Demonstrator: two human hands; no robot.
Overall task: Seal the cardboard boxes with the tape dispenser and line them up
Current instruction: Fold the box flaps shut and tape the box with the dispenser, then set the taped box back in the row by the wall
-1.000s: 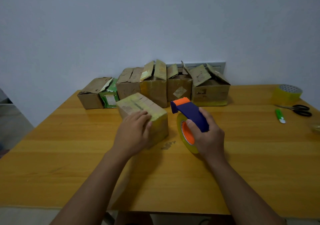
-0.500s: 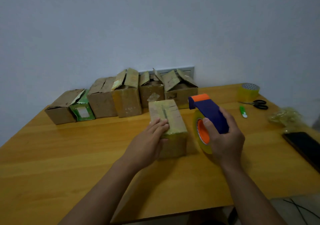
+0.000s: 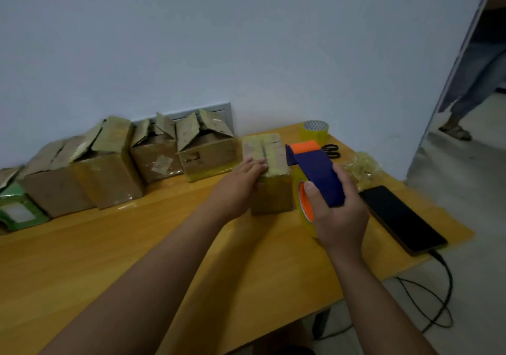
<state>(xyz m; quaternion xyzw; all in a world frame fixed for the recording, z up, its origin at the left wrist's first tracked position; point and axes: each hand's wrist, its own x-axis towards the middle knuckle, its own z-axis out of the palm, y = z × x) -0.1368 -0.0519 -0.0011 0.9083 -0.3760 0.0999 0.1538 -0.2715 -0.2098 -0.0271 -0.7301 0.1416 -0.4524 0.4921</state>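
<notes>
A taped cardboard box [image 3: 269,174] stands at the right end of a row of boxes on the wooden table [image 3: 137,259]. My left hand [image 3: 241,187] rests on its near top edge and grips it. My right hand [image 3: 338,212] holds a blue and orange tape dispenser [image 3: 315,174] with a yellowish tape roll, just right of that box. To the left stand several boxes: one with raised flaps [image 3: 206,149], another with flaps up [image 3: 154,155], a tall one [image 3: 109,168] and a brown one [image 3: 52,187].
A spare tape roll [image 3: 315,131], scissors [image 3: 331,150] and crumpled tape [image 3: 361,164] lie at the far right corner. A black phone [image 3: 401,218] with a cable lies near the right edge. A green box [image 3: 17,209] sits far left. A person's leg [image 3: 465,103] shows in the doorway.
The taped box has slid right and back to the end of the row under my left hand. My right hand and the dispenser moved right with it. The camera swung right.
</notes>
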